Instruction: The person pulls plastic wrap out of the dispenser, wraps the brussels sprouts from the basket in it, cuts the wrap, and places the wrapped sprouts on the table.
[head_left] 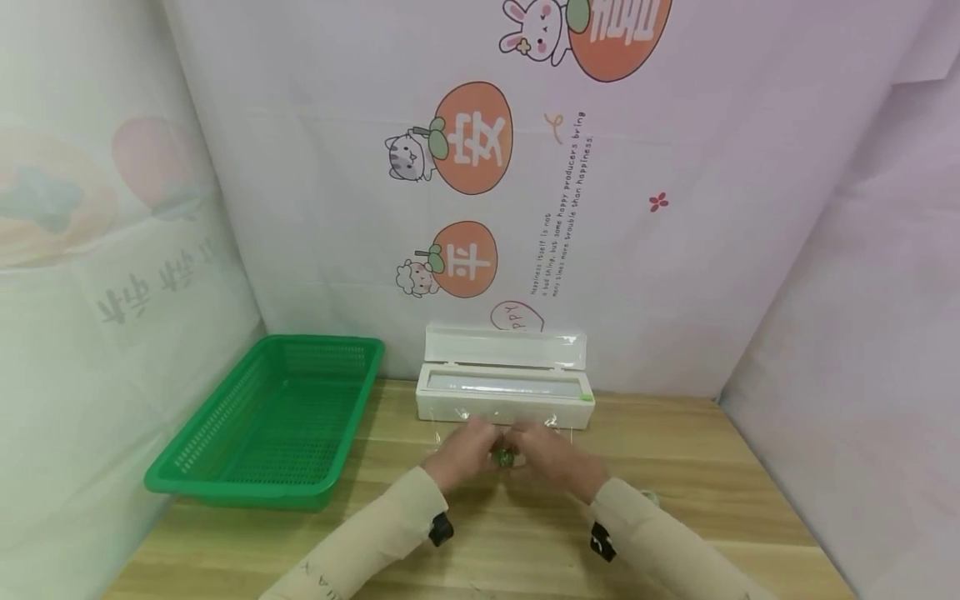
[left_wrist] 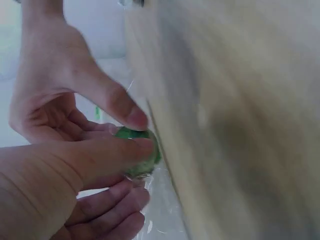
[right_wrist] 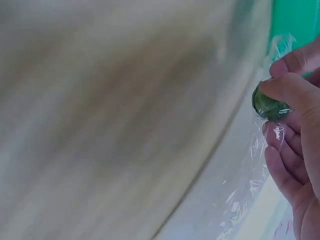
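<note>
Both hands meet over the table in front of a white cling film box (head_left: pixel 504 410), whose lid stands raised. Between them is a green, rounded vegetable (head_left: pixel 505 457) seen end-on, possibly a cucumber, with clear cling film (right_wrist: pixel 245 192) around it. The left hand (head_left: pixel 467 454) pinches it from the left, its thumb pressed on the near side in the left wrist view. From the other side the right hand (head_left: pixel 558 460) pinches it, thumb on the green surface (right_wrist: pixel 270 104) in the right wrist view. Fingers hide much of the vegetable's length.
A green plastic basket (head_left: pixel 281 425) with perforated walls stands on the left of the wooden table (head_left: pixel 517 546). A small clear object (head_left: pixel 650 497) lies beside the right sleeve, partly hidden. Printed white cloth (head_left: pixel 337 208) encloses the back and sides.
</note>
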